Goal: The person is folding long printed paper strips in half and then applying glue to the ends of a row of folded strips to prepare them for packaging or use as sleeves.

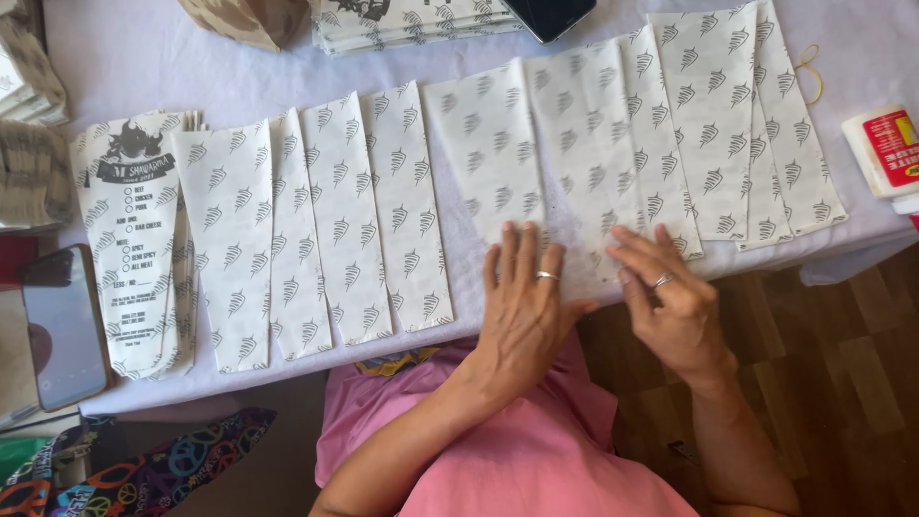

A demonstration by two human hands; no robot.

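Both hands lie flat at the near edge of the table (134, 57). Left hand (522, 302), fingers straight and slightly apart, presses palm-down on a patterned paper sheet (574, 144). Right hand (670, 302) rests just beside it, fingers extended and close together, fingertips on the same sheet's near end; neither hand grips anything. More sheets (345, 211) fan out in overlapping rows to the left and right. A phone (62, 325) lies far left, a glue bottle (885, 148) far right.
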